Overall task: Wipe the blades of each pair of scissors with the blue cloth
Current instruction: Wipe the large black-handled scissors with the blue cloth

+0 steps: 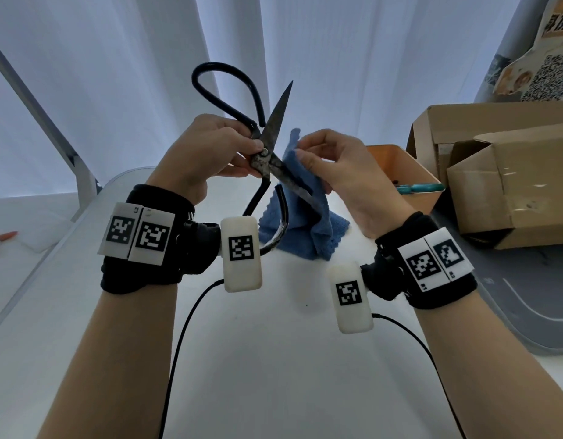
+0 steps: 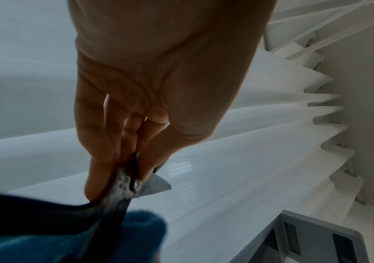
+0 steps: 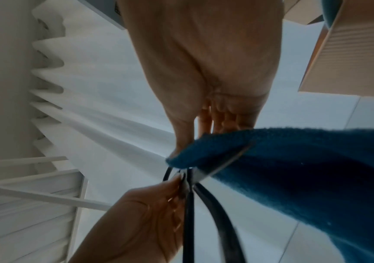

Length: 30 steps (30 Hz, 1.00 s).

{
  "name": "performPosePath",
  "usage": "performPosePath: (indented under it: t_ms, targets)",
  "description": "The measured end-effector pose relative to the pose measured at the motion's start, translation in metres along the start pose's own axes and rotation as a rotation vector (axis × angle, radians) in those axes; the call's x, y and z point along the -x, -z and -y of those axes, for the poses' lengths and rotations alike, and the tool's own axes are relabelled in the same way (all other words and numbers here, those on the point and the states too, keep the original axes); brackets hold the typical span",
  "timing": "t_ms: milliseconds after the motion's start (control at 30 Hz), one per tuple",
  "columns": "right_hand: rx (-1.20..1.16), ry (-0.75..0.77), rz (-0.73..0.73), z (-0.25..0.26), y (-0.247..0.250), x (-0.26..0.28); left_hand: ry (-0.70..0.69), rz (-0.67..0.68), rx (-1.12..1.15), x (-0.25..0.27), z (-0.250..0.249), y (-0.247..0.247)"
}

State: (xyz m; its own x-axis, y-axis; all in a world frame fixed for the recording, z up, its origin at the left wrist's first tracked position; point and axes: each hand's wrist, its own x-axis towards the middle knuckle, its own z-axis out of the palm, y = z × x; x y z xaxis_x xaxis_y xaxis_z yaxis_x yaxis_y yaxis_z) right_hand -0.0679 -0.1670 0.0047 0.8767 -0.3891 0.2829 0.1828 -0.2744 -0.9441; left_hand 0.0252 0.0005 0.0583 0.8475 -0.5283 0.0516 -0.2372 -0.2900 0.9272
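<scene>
Large black iron scissors (image 1: 263, 152) are held wide open above the white table. My left hand (image 1: 239, 153) pinches them at the pivot, seen close up in the left wrist view as scissors (image 2: 123, 181) between the left hand's fingers (image 2: 100, 151). One blade points up; the other slants down to the right into the blue cloth (image 1: 308, 223). My right hand (image 1: 305, 153) pinches the cloth's top fold around that lower blade. In the right wrist view the blue cloth (image 3: 294, 169) drapes over the blade below my right hand (image 3: 195, 135). The cloth's lower part hangs to the table.
An orange bin (image 1: 400, 166) holding a teal-handled tool (image 1: 422, 187) stands right of the hands. Cardboard boxes (image 1: 511, 191) sit further right on a grey mat (image 1: 511, 296). A metal pole (image 1: 52, 122) slants at the left before a white curtain.
</scene>
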Motion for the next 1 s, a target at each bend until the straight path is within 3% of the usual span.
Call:
performPosePath:
  t_ms: [100,400,833,1000]
  targets:
    - [-0.078,-0.071,0.142,0.004,-0.008,0.004,-0.017,0.032,-0.009,0.0,-0.001,-0.002]
    - [-0.089,-0.124,0.224,-0.002,-0.002,0.002,-0.046,0.062,-0.028,0.0,0.0,-0.009]
    - [-0.135,-0.075,0.023,-0.001,-0.005,0.001,-0.05,0.041,-0.068,-0.004,0.004,-0.01]
    - [-0.122,-0.077,0.106,0.003,-0.004,0.002,-0.033,0.018,-0.071,-0.004,0.005,-0.006]
